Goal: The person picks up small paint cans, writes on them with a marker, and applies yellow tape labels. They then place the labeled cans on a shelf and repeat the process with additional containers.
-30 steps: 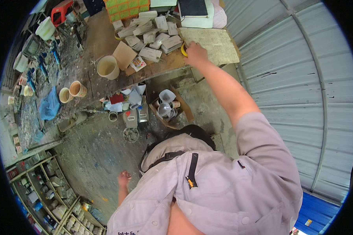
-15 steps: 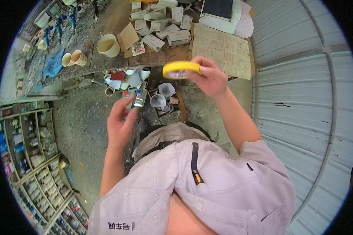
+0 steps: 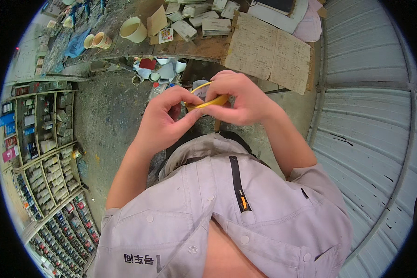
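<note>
A roll of yellow masking tape (image 3: 214, 101) is held between my two hands, in front of my belly and below the workbench edge. My right hand (image 3: 240, 98) grips the roll, its fingers curled over the far side and its thumb along the near edge. From the other side, my left hand (image 3: 164, 116) pinches the tape's left edge between thumb and forefinger. The fingers hide much of the roll, and I cannot tell whether a strip is lifted from it.
The workbench (image 3: 194, 50) bears a cream bucket (image 3: 133, 30), paper cups (image 3: 102, 40), stacked cards (image 3: 216, 27) and a written cardboard sheet (image 3: 268, 48). Used cups and scraps (image 3: 160, 69) lie beneath its edge. Shelves of small goods (image 3: 44, 120) stand left; a ribbed metal wall (image 3: 366, 120) runs right.
My left hand has risen rightward and taken hold of the tape. My right hand has brought the roll lower and tilted it. The view has shifted slightly.
</note>
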Motion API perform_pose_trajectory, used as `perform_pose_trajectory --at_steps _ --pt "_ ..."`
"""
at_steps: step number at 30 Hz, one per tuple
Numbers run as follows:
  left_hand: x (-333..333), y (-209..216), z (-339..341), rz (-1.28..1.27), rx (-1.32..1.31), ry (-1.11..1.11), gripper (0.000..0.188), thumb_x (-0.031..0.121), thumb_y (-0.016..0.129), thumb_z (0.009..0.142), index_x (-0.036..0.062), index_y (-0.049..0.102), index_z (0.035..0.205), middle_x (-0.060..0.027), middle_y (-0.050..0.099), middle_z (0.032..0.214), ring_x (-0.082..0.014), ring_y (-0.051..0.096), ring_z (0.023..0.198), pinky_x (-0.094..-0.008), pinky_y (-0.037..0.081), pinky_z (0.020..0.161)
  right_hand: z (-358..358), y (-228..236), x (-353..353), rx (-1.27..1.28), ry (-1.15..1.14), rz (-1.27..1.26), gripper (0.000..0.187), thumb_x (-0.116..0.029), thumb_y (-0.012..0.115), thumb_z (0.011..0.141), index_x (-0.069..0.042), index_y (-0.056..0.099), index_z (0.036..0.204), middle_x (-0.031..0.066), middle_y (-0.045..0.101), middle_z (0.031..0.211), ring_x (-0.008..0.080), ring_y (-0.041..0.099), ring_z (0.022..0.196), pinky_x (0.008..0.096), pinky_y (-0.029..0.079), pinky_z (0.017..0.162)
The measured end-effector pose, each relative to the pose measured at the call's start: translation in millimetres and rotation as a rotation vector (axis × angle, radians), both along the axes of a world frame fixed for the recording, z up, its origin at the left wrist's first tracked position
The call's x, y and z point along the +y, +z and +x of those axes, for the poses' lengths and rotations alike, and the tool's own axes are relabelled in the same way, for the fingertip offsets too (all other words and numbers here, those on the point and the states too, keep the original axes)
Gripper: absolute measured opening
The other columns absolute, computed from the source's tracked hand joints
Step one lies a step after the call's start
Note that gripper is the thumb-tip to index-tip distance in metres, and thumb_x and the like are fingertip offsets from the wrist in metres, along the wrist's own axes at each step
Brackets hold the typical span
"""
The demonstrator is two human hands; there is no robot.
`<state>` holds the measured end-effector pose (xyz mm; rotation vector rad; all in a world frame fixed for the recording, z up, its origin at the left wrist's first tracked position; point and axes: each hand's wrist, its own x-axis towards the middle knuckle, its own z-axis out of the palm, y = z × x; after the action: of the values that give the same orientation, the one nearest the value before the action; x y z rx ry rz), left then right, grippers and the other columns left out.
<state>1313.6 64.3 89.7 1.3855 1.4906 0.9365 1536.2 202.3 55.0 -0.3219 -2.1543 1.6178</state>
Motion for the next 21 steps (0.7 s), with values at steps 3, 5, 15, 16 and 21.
perform_pose_trajectory --at_steps 3,5,15,16,21 --pt "-7 -2 -9 -0.104 -0.373 0.04 0.02 0.008 0.082 0.091 0.0031 0.07 0.106 0.0035 0.063 0.097 -0.0038 0.05 0.077 -0.0205 0.038 0.069 -13 9 -8 0.112 -0.023 -0.011 0.022 -0.022 0.08 0.093 -0.003 0.07 0.087 0.002 0.066 0.082 0.0171 0.062 0.09 0.0398 0.05 0.093" --pt "-15 -2 -20 -0.029 -0.652 0.011 0.019 0.008 0.081 0.092 0.0031 0.069 0.106 0.0022 0.063 0.099 -0.0055 0.052 0.082 -0.022 0.04 0.073 -20 8 -14 0.241 0.009 -0.42 0.024 -0.023 0.077 0.095 -0.003 0.069 0.085 0.0058 0.068 0.087 0.0197 0.063 0.1 0.0436 0.05 0.101" --pt "-51 -16 -80 -0.067 -0.757 -0.061 0.015 0.01 0.081 0.093 0.0042 0.068 0.099 0.0012 0.062 0.098 -0.0073 0.055 0.088 -0.0236 0.043 0.078 -73 9 -44 0.266 0.123 -0.545 0.023 -0.026 0.064 0.101 -0.005 0.065 0.093 0.0058 0.064 0.092 0.0209 0.061 0.091 0.0518 0.033 0.124" --pt "-54 -20 -86 -0.071 -0.772 -0.049 0.016 0.01 0.082 0.092 0.0046 0.068 0.097 0.0015 0.062 0.097 -0.007 0.054 0.086 -0.0237 0.043 0.077 -77 12 -45 0.235 0.119 -0.492 0.02 -0.022 0.066 0.101 -0.003 0.067 0.095 0.0045 0.065 0.093 0.0193 0.062 0.092 0.0504 0.035 0.124" --pt "-57 -32 -107 -0.016 -0.658 -0.109 0.021 0.008 0.087 0.088 0.006 0.066 0.092 0.0024 0.061 0.093 -0.0059 0.053 0.082 -0.0237 0.042 0.072 -95 16 -59 0.108 0.157 -0.197 0.017 -0.017 0.071 0.1 -0.001 0.069 0.097 0.007 0.065 0.089 0.017 0.06 0.083 0.0352 0.052 0.085"
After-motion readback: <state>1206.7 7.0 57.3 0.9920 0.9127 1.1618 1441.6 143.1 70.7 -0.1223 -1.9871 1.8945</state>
